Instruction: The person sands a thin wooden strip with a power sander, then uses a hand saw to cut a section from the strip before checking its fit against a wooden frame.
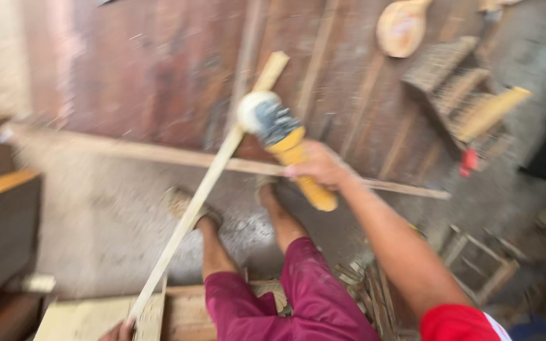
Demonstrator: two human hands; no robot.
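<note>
While the left hand (119,330) grips the near end of a long wooden strip (206,186), slanting it up from the bench, the right hand (319,166) wraps closed around a yellow grinder (284,144), its disc against the strip. Planks (178,155), a brush (456,88) and scrap sticks (374,293) crowd the dusty floor (96,215).
</note>
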